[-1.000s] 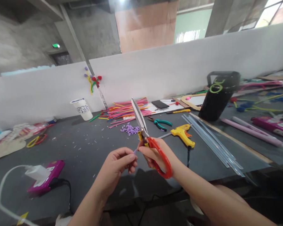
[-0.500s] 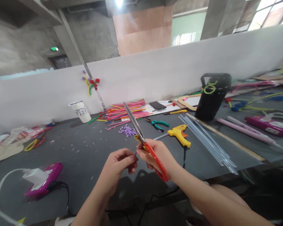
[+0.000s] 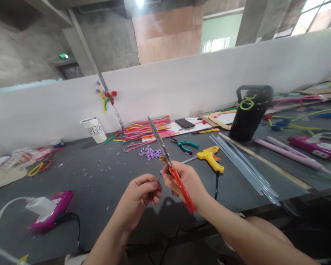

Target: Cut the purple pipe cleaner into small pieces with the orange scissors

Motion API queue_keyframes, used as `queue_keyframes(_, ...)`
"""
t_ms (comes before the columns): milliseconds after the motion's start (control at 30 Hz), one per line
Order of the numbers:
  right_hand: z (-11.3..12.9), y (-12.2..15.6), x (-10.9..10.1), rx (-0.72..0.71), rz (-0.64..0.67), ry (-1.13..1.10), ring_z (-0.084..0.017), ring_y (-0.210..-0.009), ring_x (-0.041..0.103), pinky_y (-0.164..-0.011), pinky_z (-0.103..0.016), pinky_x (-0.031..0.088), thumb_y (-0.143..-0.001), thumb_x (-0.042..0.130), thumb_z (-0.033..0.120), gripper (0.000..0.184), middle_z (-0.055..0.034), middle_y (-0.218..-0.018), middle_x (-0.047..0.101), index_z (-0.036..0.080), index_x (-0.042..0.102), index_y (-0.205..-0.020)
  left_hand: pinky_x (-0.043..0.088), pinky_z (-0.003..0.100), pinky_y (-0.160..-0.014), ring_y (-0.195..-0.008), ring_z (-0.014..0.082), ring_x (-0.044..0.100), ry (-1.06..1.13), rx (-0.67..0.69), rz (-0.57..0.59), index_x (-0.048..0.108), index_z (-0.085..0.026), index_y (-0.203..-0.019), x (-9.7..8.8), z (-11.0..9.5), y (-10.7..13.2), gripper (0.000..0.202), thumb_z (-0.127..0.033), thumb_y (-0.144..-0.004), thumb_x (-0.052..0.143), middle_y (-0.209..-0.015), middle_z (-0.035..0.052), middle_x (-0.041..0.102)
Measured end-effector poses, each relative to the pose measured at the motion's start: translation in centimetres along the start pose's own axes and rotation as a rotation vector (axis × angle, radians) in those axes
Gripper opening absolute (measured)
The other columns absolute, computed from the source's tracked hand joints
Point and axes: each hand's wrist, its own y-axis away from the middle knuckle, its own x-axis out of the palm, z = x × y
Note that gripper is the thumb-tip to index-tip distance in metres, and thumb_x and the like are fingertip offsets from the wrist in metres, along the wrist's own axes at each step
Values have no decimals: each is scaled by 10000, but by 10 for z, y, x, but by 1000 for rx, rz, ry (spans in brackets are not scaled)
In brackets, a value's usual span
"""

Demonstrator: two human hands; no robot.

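Observation:
My right hand [image 3: 186,182] is closed around a pair of red-handled scissors [image 3: 160,141], whose blades point up and away, nearly together. At its fingertips shows a tiny bit of purple [image 3: 161,172]. Just to the left, my left hand [image 3: 143,191] pinches a short, thin purple strip [image 3: 158,179], mostly hidden by the fingers; its kind is too small to make out. The two hands are close but apart, above the dark table [image 3: 99,206]. Beyond the blades lies a pile of small purple pieces [image 3: 150,153].
Behind the pile are colourful pipe cleaners [image 3: 149,130], green-handled pliers [image 3: 186,145] and a phone [image 3: 184,123]. Rightward lie a yellow glue gun [image 3: 212,158], clear glue sticks [image 3: 242,165] and a black bottle [image 3: 248,114]. At left are a white cup [image 3: 95,130] and a purple power strip [image 3: 53,211].
The scissors have shifted slightly right, and their handles look closer together. A purple bit now shows at my right fingertips. My left hand has barely moved.

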Motion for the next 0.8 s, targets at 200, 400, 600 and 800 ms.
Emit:
queue_keyframes(200,9,0,-5,87,31,-69,-63,-319,375,-322,-160,293,-651,493,202,28,97,-409,375,193,471,-637,357,144,-430,-438,47,490,30,-16,7,600,-117,-636,-3,0,0,73,-169,-684,617,-544,0,585)
queue_keyframes(400,6,2,-6,-128,8,230,-85,-449,435,-442,-190,332,-672,516,287,103,52,-515,470,185,498,-675,359,155,-438,-442,55,483,45,10,17,596,-115,-633,-4,-1,-1,93,-173,-707,595,-532,0,569)
queue_keyframes(600,-1,6,-9,-379,-144,828,-150,-555,510,-504,-239,287,-675,544,405,249,-3,-616,562,180,528,-781,351,159,-441,-454,59,464,178,211,-58,568,-127,-593,-6,-10,6,131,-162,-719,571,-534,-3,554)
queue_keyframes(800,-11,9,-9,-478,-175,1004,-186,-601,570,-528,-259,299,-722,517,414,255,-33,-665,609,167,527,-785,371,156,-447,-473,62,475,290,261,-89,572,-128,-617,-4,-11,13,100,-138,-717,576,-545,3,559)
